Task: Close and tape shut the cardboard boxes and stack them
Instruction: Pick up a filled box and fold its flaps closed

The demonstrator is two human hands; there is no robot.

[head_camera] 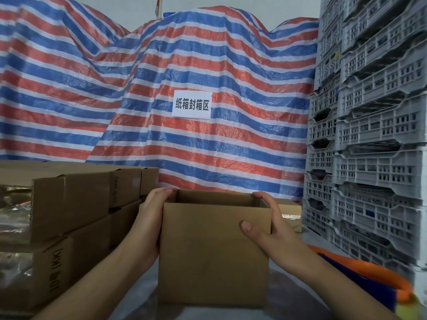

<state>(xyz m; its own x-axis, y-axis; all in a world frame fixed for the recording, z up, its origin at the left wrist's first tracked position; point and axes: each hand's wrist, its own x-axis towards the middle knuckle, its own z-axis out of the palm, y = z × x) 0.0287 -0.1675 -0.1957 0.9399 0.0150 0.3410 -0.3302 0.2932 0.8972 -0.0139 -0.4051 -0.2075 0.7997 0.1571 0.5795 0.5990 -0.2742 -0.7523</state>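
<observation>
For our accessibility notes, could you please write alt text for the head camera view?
A person's left hand and right hand grip the sides of an open cardboard box. Stacked cardboard boxes stand to the left, grey plastic crates to the right, and a striped tarp with a paper sign behind.

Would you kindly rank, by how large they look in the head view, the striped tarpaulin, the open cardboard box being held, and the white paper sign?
1. Red, white and blue striped tarpaulin: by far the largest.
2. Open brown cardboard box: nearest the camera, so enlarged.
3. White paper sign with black characters: smallest, though farther away.
</observation>
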